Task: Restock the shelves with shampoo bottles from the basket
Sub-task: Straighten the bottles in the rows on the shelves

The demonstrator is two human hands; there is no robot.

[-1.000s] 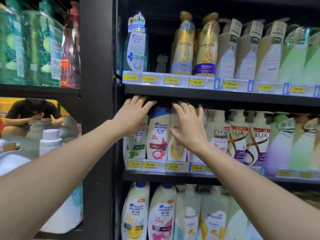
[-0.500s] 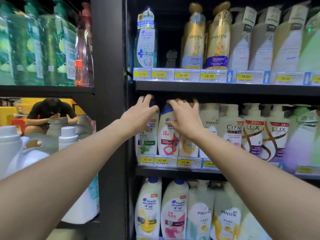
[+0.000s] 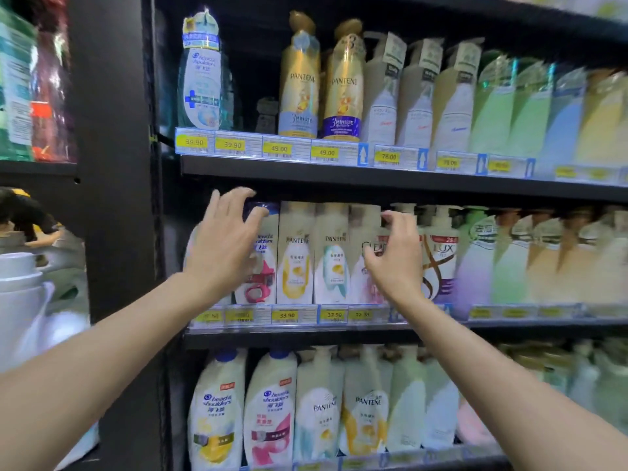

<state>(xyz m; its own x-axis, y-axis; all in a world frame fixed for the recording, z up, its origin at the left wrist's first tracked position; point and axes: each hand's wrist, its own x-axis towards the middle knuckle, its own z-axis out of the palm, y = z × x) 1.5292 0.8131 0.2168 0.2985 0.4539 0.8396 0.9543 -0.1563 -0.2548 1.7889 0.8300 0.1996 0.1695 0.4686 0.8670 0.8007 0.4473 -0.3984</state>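
Straight ahead on the shelf (image 3: pixel 306 336), our left hand (image 3: pixel 221 253) pinches the cap (image 3: pixel 261 208) of an upright bottle (image 3: pixel 265 263), while our right hand (image 3: pixel 394 263), well apart, curls by a pump (image 3: pixel 406 208), grip unclear.

L hand (image 3: pixel 221 246) raised, fingers loosely curved; R hand (image 3: pixel 394 266) raised alongside, fingers curled, thumb fwd.

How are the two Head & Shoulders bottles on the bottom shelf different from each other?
The left Head & Shoulders bottle has a yellow picture on its front; the right Head & Shoulders bottle has a pink one. The left one stands at the end of the row; the right one has a Pantene bottle on its other side. Both are white with blue caps.
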